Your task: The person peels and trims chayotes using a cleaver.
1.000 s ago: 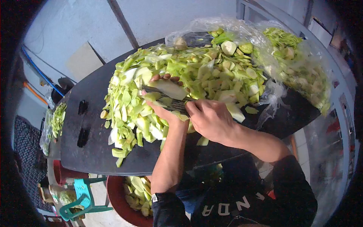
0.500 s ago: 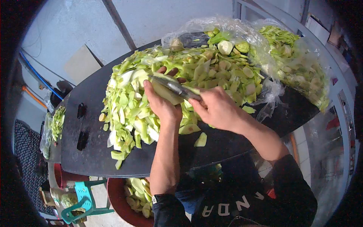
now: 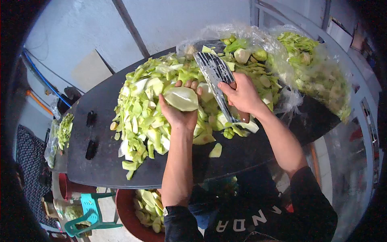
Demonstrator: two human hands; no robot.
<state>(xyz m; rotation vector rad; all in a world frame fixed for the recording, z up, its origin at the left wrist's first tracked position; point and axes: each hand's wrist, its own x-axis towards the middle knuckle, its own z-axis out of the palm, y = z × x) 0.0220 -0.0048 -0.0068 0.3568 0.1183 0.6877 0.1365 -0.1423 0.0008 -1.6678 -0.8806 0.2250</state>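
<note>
In my left hand (image 3: 180,117) lies a peeled, pale green fruit (image 3: 182,99), its smooth side facing up and my fingers curled around its far edge. Its exact kind is not clear. My right hand (image 3: 244,93) grips a broad knife (image 3: 213,74) with a dark blade marked by pale stripes and a brown handle partly hidden by my fingers. The blade is apart from the fruit, to its right. Beneath both hands spreads a large heap of green peelings and slices (image 3: 139,109).
The heap sits on a dark oval table (image 3: 105,161). Clear plastic bags (image 3: 322,80) of green pieces stand at the right, with whole fruits (image 3: 260,55) nearby. Below the front edge are a red tub (image 3: 125,209) of pale slices and a teal stool (image 3: 89,207).
The knife has moved off the fruit to the right and turned, showing its broad striped face. The fruit now lies flatter in my left hand. Small green pieces appear below the blade.
</note>
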